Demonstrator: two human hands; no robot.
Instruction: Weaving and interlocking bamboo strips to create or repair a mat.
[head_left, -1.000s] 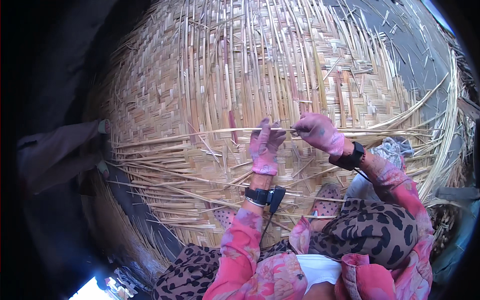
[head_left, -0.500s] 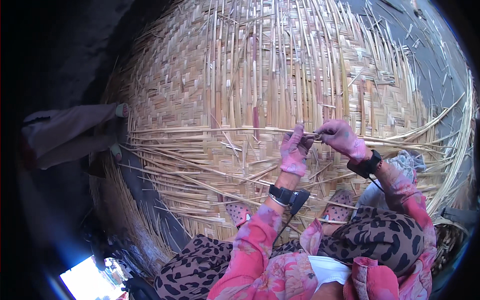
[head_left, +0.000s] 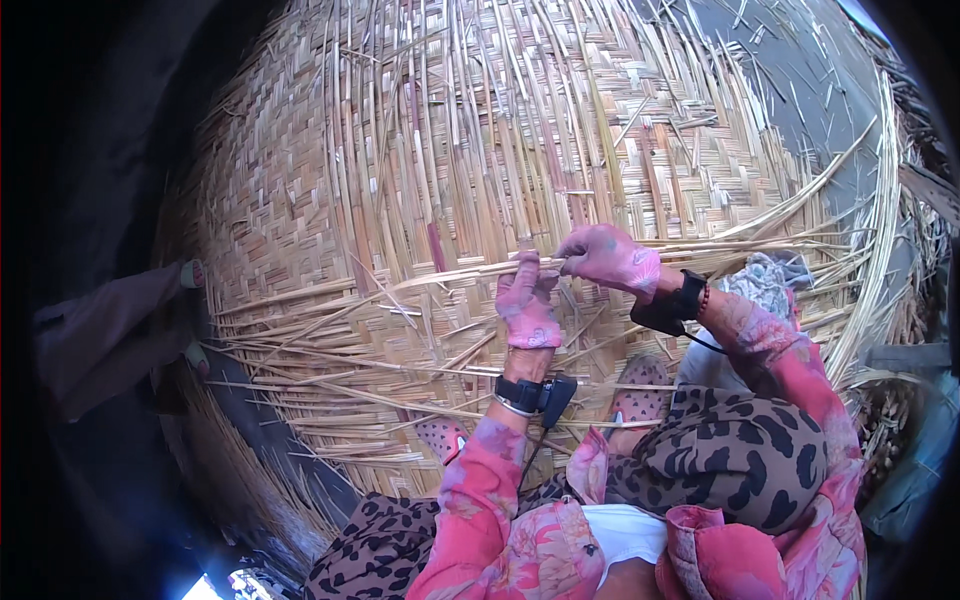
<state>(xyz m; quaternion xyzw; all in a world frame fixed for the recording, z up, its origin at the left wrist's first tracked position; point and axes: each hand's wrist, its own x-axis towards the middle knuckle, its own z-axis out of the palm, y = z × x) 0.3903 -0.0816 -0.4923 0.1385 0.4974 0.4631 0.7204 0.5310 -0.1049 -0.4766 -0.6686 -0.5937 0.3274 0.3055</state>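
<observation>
In a pink glove, my left hand (head_left: 528,300) is closed round a long pale split-cane strip (head_left: 450,274) that runs off to the left across the mat. My right hand (head_left: 610,260), gloved alike, pinches the same strip close beside the left fingertips; its fingers curl down and partly hide the grip. Below both hands lies a large woven cane mat (head_left: 290,180) in a zigzag pattern. Long upright strips stand out of the weave on its far side, and loose crosswise strips lie over its near part.
A bundle of long strips (head_left: 872,240) curves along the right edge. A grey-white cloth (head_left: 765,295) lies near my right forearm. My patterned shoes (head_left: 640,385) rest on the mat. Another person's legs (head_left: 110,320) stand at the left. Cane scraps litter the dark ground (head_left: 790,75) at far right.
The view has shifted, so the mat and both hands appear farther left. My hands stay close together on the strip, with the right hand's fingers now bent lower over it.
</observation>
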